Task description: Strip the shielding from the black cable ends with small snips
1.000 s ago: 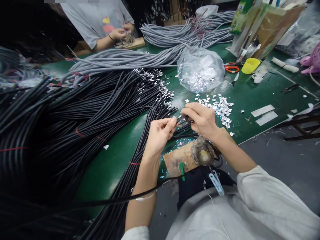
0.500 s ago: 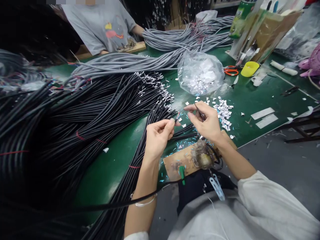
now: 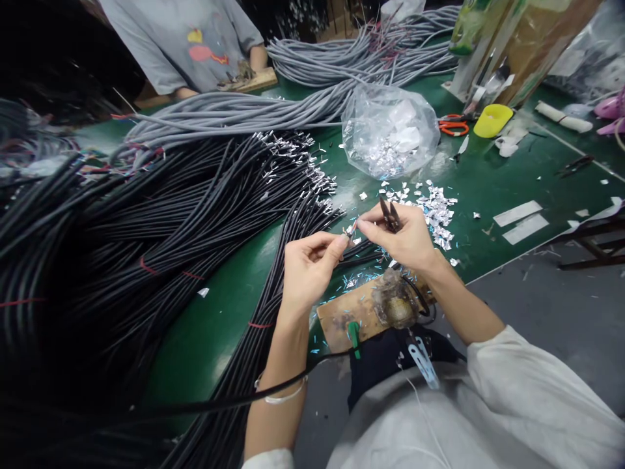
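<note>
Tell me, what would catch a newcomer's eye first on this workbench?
First the great heap of black cables across the left of the green table, their ends tipped with silver foil. Near the table's front edge, the left hand and right hand meet over one cable end, the right also holding small snips. Behind them sits a clear plastic bag of foil scraps.

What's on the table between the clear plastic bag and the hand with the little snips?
Head view: loose silver foil scraps litter the green table between bag and right hand.
</note>
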Tool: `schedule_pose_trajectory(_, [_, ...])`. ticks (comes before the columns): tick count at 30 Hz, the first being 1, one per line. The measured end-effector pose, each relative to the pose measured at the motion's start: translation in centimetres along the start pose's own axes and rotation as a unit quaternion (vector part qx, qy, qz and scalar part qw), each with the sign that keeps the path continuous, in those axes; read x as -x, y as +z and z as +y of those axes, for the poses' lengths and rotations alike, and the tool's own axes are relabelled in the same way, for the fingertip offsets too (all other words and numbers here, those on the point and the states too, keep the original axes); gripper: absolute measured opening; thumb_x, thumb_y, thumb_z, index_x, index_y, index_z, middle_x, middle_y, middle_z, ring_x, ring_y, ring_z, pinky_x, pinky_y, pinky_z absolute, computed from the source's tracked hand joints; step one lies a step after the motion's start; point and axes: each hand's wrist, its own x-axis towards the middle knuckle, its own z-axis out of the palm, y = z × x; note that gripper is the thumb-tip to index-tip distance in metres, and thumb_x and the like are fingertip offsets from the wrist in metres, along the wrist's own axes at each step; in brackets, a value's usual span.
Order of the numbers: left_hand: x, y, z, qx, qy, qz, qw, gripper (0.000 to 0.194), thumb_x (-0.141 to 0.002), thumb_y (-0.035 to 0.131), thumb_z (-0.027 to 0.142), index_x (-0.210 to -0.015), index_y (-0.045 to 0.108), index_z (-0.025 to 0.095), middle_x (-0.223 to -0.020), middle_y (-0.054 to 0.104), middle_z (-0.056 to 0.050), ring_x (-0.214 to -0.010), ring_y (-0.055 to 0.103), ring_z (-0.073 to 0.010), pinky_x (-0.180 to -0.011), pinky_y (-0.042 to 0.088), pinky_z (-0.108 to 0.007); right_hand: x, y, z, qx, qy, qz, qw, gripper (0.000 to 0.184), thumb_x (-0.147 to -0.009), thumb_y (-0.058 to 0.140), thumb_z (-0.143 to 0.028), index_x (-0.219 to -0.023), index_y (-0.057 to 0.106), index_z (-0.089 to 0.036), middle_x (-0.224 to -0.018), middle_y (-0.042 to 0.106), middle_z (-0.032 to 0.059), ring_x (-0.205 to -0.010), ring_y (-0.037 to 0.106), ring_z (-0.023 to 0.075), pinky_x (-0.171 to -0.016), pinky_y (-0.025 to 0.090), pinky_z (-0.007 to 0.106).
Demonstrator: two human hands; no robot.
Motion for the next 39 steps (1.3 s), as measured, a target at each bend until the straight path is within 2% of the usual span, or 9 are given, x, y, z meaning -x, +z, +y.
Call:
schedule_pose_trajectory(6, [-0.04, 0.17, 0.14, -0.022, 0.009, 0.011, 1.000, 0.023, -0.073, 0.069, 0.037, -0.068, 0.069, 0.015, -0.054, 0.057, 0.001, -0.045, 0.043, -0.0060, -0.042, 0.032, -0.020, -0.01, 0.02, -0.01, 0.013, -0.022, 0.004, 1.000, 0.015, -0.077, 0.063, -0.027, -0.073, 0.071, -0.015, -0.059, 0.055, -0.0025, -0.050, 0.041, 0.0055, -0.048, 0.033, 0.022])
schedule_pose_trajectory(12, [-0.01, 0.42, 0.19, -0.025, 0.063, 0.060, 0.996, 0.018, -0.074, 0.069, 0.031, -0.067, 0.067, 0.014, -0.054, 0.057, 0.002, -0.044, 0.045, -0.0053, -0.041, 0.034, -0.019, 0.22, 0.67, -0.22, -0.008, 0.017, 0.021, 1.000, 0.006, -0.070, 0.063, -0.017, -0.069, 0.069, -0.014, -0.059, 0.056, -0.0036, -0.047, 0.036, 0.0037, -0.044, 0.029, 0.021])
schedule_pose_trajectory(16, [-0.09, 0.22, 0.01, -0.003, 0.060, 0.051, 0.997, 0.019, -0.074, 0.069, 0.032, -0.069, 0.067, 0.014, -0.050, 0.054, 0.003, -0.041, 0.045, -0.0050, -0.040, 0.034, -0.018, 0.21, 0.66, -0.56, -0.007, 0.019, 0.012, 1.000, 0.005, -0.067, 0.064, -0.016, -0.067, 0.069, -0.014, -0.059, 0.057, -0.0032, -0.047, 0.037, 0.0037, -0.045, 0.030, 0.021])
schedule_pose_trajectory(20, [-0.07, 0.18, 0.01, -0.001, 0.056, 0.036, 0.998, 0.020, -0.075, 0.068, 0.033, -0.069, 0.067, 0.015, -0.048, 0.052, 0.004, -0.041, 0.043, -0.0049, -0.040, 0.033, -0.019, 0.09, 0.43, -0.60, -0.043, 0.051, 0.027, 0.997, 0.016, -0.072, 0.066, -0.028, -0.077, 0.073, -0.014, -0.060, 0.058, -0.0015, -0.049, 0.040, 0.0050, -0.045, 0.030, 0.021])
schedule_pose_trajectory(23, [-0.05, 0.36, 0.12, -0.008, 0.056, 0.031, 0.998, 0.020, -0.074, 0.069, 0.033, -0.066, 0.066, 0.015, -0.048, 0.052, 0.004, -0.041, 0.043, -0.0052, -0.040, 0.033, -0.019, 0.03, 0.41, -0.52, -0.058, 0.058, 0.019, 0.996, 0.019, -0.071, 0.068, -0.031, -0.076, 0.074, -0.014, -0.057, 0.056, -0.0015, -0.050, 0.041, 0.0056, -0.045, 0.031, 0.021])
schedule_pose_trajectory(30, [-0.04, 0.69, 0.09, -0.031, 0.064, 0.046, 0.996, 0.020, -0.073, 0.070, 0.030, -0.063, 0.064, 0.015, -0.053, 0.055, 0.003, -0.045, 0.044, -0.0052, -0.044, 0.037, -0.019, 0.17, 0.67, -0.32, -0.057, 0.070, 0.020, 0.996, 0.015, -0.070, 0.066, -0.027, -0.074, 0.073, -0.014, -0.054, 0.056, -0.0022, -0.047, 0.038, 0.0049, -0.042, 0.028, 0.021])
schedule_pose_trajectory(35, [0.02, 0.52, 0.13, -0.024, 0.068, 0.063, 0.995, 0.018, -0.074, 0.069, 0.030, -0.065, 0.064, 0.015, -0.050, 0.052, 0.004, -0.043, 0.043, -0.0051, -0.042, 0.034, -0.018, 0.22, 0.69, -0.68, -0.043, 0.046, 0.016, 0.998, 0.009, -0.067, 0.064, -0.017, -0.069, 0.072, -0.014, -0.056, 0.057, -0.0029, -0.045, 0.036, 0.0034, -0.041, 0.026, 0.020])
schedule_pose_trajectory(39, [0.01, 0.48, 0.20, -0.033, 0.065, 0.057, 0.996, 0.019, -0.074, 0.069, 0.031, -0.064, 0.064, 0.015, -0.053, 0.055, 0.002, -0.045, 0.045, -0.0059, -0.044, 0.035, -0.019, 0.20, 0.46, -0.75, -0.036, 0.045, 0.038, 0.998, 0.012, -0.070, 0.066, -0.023, -0.074, 0.074, -0.014, -0.054, 0.055, -0.0028, -0.046, 0.036, 0.0041, -0.041, 0.026, 0.021])
